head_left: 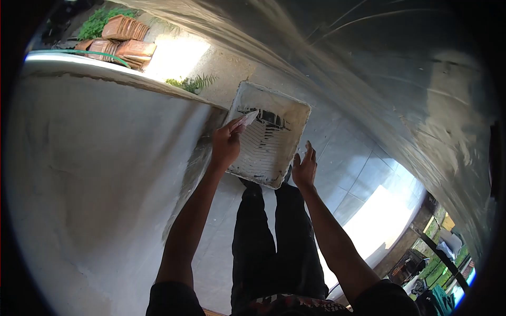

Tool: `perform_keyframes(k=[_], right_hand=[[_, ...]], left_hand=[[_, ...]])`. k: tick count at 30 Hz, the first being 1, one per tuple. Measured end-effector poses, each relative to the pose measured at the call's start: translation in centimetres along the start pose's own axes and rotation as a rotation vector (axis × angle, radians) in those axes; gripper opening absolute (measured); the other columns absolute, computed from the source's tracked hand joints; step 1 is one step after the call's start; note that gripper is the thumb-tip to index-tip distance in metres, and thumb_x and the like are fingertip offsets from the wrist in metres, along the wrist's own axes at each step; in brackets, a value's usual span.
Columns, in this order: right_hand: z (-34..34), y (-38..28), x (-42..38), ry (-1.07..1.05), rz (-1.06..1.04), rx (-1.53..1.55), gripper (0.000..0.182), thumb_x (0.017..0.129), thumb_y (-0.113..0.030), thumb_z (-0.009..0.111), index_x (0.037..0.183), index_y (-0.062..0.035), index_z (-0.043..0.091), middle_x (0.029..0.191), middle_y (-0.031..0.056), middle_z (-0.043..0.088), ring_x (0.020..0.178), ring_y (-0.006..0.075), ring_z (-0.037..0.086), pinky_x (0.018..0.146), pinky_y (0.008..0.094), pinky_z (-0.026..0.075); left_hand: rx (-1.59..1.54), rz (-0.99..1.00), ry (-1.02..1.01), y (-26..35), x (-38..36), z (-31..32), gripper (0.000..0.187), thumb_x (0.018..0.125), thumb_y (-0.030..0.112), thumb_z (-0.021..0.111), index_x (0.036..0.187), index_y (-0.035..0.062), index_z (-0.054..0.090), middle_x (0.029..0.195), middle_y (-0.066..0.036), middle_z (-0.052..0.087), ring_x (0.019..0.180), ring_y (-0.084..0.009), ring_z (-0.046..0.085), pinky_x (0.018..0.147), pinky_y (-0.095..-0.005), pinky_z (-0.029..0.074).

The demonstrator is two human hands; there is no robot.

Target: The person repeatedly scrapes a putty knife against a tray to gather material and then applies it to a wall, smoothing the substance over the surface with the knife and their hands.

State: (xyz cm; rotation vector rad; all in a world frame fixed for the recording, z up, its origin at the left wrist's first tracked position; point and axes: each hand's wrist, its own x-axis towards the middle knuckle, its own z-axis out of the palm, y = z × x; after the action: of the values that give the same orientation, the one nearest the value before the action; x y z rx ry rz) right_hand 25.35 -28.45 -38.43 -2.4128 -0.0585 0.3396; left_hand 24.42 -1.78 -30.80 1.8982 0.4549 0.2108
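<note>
A paint tray [301, 108] with a ribbed slope and pale paint crusted on its rim sits ahead of my legs. Dark patches show through the paint near its far end. My left hand [226, 146] is at the tray's left side, closed around a whitish, paint-smeared wedge-shaped tool [247, 119] whose tip points over the dark patch. Its exact kind I cannot tell. Beside the tray's right edge is my right hand [304, 166], fingers stretched out, holding nothing. The tray's near edge overlaps my feet in this view.
A grey wall [105, 174] rises on the left. Clear plastic sheeting [369, 63] hangs along the right above a tiled floor [337, 168]. Stacked clay tiles [124, 27] and a fern [197, 82] lie beyond. A dark crate-like object [408, 265] is at lower right.
</note>
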Motion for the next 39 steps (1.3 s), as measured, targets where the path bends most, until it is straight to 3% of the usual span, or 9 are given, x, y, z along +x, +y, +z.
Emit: perform_keyframes(k=[7, 10, 15, 16, 22, 29, 35, 37, 39], right_hand=[[-3.7, -9.2, 0.2, -0.073, -0.23, 0.059, 0.059, 0.092, -0.012, 0.06, 0.145, 0.0002, 0.038, 0.139, 0.0245, 0.049, 0.129, 0.043, 0.049, 0.101, 0.0548, 0.042], [-4.3, -16.3, 1.7, -0.059, -0.429, 0.125, 0.057, 0.092, -0.011, 0.06, 0.144, 0.0015, 0.039, 0.138, 0.0255, 0.049, 0.128, 0.0445, 0.049, 0.101, 0.0552, 0.043], [-7.3, -34.5, 1.2, -0.059, -0.758, 0.471, 0.049, 0.093, -0.007, 0.057, 0.139, 0.0036, 0.045, 0.132, 0.0273, 0.053, 0.123, 0.0435, 0.053, 0.104, 0.0512, 0.043], [-8.4, -38.3, 0.1, 0.007, -0.853, 0.5, 0.045, 0.096, -0.007, 0.056, 0.139, 0.003, 0.045, 0.132, 0.0228, 0.055, 0.116, 0.0367, 0.057, 0.102, 0.0439, 0.044], [-17.1, -58.0, -10.5, 0.241, -1.494, 0.85, 0.05, 0.096, -0.008, 0.053, 0.143, 0.0042, 0.041, 0.146, 0.0223, 0.046, 0.134, 0.0381, 0.044, 0.111, 0.0493, 0.032], [-19.0, -69.0, -19.2, 0.527, -1.49, 0.94, 0.056, 0.097, -0.018, 0.05, 0.146, 0.0027, 0.036, 0.155, 0.0264, 0.035, 0.145, 0.0426, 0.031, 0.112, 0.0589, 0.018], [-16.1, -70.1, -19.4, 0.645, -1.432, 0.758, 0.057, 0.101, -0.024, 0.043, 0.15, 0.0026, 0.032, 0.16, 0.0278, 0.027, 0.149, 0.0461, 0.024, 0.116, 0.065, 0.011], [-16.3, -70.3, -19.4, 0.662, -1.429, 0.751, 0.057, 0.101, -0.024, 0.042, 0.15, 0.0029, 0.031, 0.161, 0.0274, 0.026, 0.149, 0.0461, 0.025, 0.116, 0.0651, 0.011], [-16.0, -69.9, -19.4, 0.666, -1.422, 0.733, 0.057, 0.101, -0.024, 0.041, 0.15, 0.0031, 0.031, 0.161, 0.0271, 0.026, 0.148, 0.046, 0.025, 0.115, 0.0653, 0.011]], left_hand=[[-0.171, -0.088, 0.265, 15.3, -2.6, -9.0, 0.026, 0.097, 0.003, 0.057, 0.12, -0.0045, 0.067, 0.105, -0.015, 0.075, 0.098, -0.0174, 0.07, 0.09, -0.031, 0.052], [-0.183, 0.05, 0.397, 22.0, -5.1, -13.8, 0.024, 0.097, 0.004, 0.059, 0.118, -0.0046, 0.067, 0.103, -0.009, 0.074, 0.097, -0.0146, 0.068, 0.09, -0.0295, 0.051], [-0.223, 0.315, 0.679, 32.6, -11.2, -22.5, 0.023, 0.098, 0.003, 0.058, 0.118, -0.0044, 0.067, 0.104, -0.006, 0.072, 0.099, -0.0112, 0.063, 0.092, -0.0268, 0.048], [-0.186, 0.381, 0.74, 34.8, -12.8, -24.4, 0.022, 0.099, 0.003, 0.057, 0.118, -0.0041, 0.067, 0.104, -0.005, 0.071, 0.098, -0.0101, 0.061, 0.092, -0.0265, 0.047], [-0.099, 0.615, 1.114, 42.9, -21.5, -34.7, 0.024, 0.101, 0.011, 0.06, 0.117, -0.005, 0.066, 0.102, -0.005, 0.07, 0.097, -0.0113, 0.06, 0.092, -0.0276, 0.047], [-0.005, 0.769, 1.458, 50.5, -29.5, -41.2, 0.028, 0.102, 0.018, 0.062, 0.119, -0.0049, 0.066, 0.105, -0.008, 0.072, 0.099, -0.0127, 0.063, 0.092, -0.029, 0.048], [0.424, 0.858, 1.574, 55.1, -32.9, -46.8, 0.029, 0.101, 0.008, 0.059, 0.126, -0.0058, 0.062, 0.119, -0.012, 0.071, 0.107, -0.0153, 0.066, 0.094, -0.0302, 0.05], [1.03, 1.013, 1.585, 56.2, -33.3, -48.4, 0.037, 0.09, -0.007, 0.057, 0.126, -0.0024, 0.063, 0.125, -0.016, 0.07, 0.116, -0.0238, 0.067, 0.098, -0.0351, 0.051], [1.267, 0.958, 1.579, 57.1, -33.4, -48.9, 0.047, 0.083, -0.011, 0.056, 0.128, -0.0004, 0.063, 0.128, -0.017, 0.068, 0.121, -0.0278, 0.064, 0.1, -0.0388, 0.05]])
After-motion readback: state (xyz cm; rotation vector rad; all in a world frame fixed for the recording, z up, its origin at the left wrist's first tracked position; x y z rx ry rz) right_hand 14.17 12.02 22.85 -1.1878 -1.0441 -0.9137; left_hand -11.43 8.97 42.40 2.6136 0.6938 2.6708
